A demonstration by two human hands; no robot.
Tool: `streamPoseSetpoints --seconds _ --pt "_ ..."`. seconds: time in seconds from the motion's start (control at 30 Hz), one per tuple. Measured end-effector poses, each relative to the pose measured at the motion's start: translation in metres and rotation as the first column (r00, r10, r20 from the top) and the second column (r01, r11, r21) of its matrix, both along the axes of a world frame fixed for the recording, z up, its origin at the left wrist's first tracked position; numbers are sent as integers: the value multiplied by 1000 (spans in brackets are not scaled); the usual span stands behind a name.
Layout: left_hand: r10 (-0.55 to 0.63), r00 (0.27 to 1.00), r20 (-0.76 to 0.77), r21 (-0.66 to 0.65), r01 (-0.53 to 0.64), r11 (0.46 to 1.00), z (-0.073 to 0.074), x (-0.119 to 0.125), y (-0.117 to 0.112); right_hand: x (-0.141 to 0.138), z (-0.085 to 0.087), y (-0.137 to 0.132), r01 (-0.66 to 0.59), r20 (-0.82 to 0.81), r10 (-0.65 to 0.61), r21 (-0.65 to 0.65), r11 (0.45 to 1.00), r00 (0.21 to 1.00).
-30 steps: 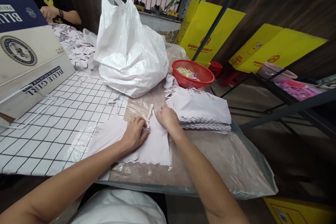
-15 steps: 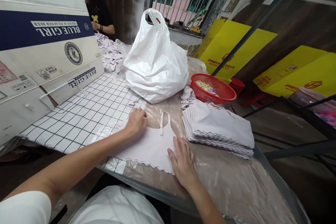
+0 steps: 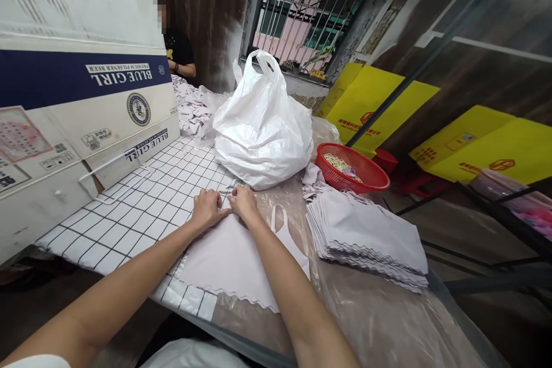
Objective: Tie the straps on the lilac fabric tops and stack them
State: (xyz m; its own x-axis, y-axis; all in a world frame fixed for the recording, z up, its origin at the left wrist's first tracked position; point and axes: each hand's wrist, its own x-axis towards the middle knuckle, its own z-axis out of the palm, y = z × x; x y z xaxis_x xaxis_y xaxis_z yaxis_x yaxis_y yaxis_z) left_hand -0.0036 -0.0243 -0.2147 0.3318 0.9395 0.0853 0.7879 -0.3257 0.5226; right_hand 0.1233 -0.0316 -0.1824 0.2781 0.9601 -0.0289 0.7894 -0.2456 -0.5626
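A pale pinkish camisole [image 3: 228, 267] with a wavy hem lies spread on the table in front of me, one thin strap looping up on its right. My left hand [image 3: 207, 208] is closed at the garment's upper left corner, thumb pointing right. Close beside it, my right hand [image 3: 242, 203] pinches the same upper edge, where the other strap would be; the fingers hide most of that spot. My right forearm crosses over the camisole and covers part of it. A stack of folded matching garments [image 3: 366, 233] sits to the right.
Behind my hands stands a white plastic bag [image 3: 263, 126]. A red basket [image 3: 375, 169] holds small pale pieces. On the left is a large carton [image 3: 86, 98] with a white wire hook. A person [image 3: 183, 57] sits beyond a garment heap [image 3: 192, 106]. Yellow boxes [image 3: 383, 103] stand right.
My right hand has left the camisole's right edge and moved up and left to meet my left hand at its upper left. The view has tilted up slightly.
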Motion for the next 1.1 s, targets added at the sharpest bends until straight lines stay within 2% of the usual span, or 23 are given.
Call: streamPoseSetpoints --seconds 0.1,0.17,0.23,0.27,0.33,0.37,0.43,0.5,0.53,0.57,0.6,0.67,0.73,0.77,0.83,0.93,1.1 --pt "-4 1000 -1 -10 4 1000 -1 0 3 -3 1 9 -55 -76 53 -24 998 996" --pt "-3 1000 -6 -16 3 1000 0 0 4 -2 11 4 -120 -157 112 -44 992 981" --pt "4 1000 -10 -24 -4 1000 0 -1 4 1 26 -13 -249 -306 232 -18 968 923" --pt "5 1000 -13 -33 -5 999 1 -1 4 4 36 -25 -343 -391 321 15 939 863" --pt "1 1000 -10 -47 -2 999 1 -1 4 10 55 -56 -558 -491 520 80 826 699" --pt "-2 1000 -4 -47 2 999 1 -1 4 13 64 -74 -663 -488 603 66 746 631" --pt "0 1000 12 -45 0 999 0 -1 4 18 78 -110 -816 -459 713 -48 576 530" --pt "5 999 32 -36 -4 999 -1 -2 4 21 86 -139 -872 -445 754 -162 463 483" --pt "5 999 40 -32 -4 999 -1 -2 3 22 88 -149 -875 -442 757 -191 445 482" --pt "6 999 46 -25 -5 1000 -1 -2 3 23 88 -154 -862 -433 748 -198 466 504" --pt "6 999 49 -17 -6 1000 -1 -2 2 25 85 -154 -835 -419 727 -188 517 544" --pt "9 999 46 -7 -8 1000 -1 -2 1 27 75 -141 -708 -373 627 -130 694 683" --pt "10 999 33 -8 -9 1000 0 -3 1 29 57 -114 -471 -327 426 -70 879 844" --pt "10 1000 27 -8 -9 1000 0 -3 1 28 47 -99 -336 -316 302 -55 940 899" --pt "5 1000 14 -8 -5 1000 0 -3 1 25 28 -70 -165 -307 123 -115 980 944" --pt "-7 1000 -2 -4 7 1000 -1 -3 2 15 8 -41 -80 -239 37 -172 982 970" --pt "-2 1000 -12 -2 2 1000 -2 -3 3 8 3 -24 -15 -226 -42 -245 969 973"
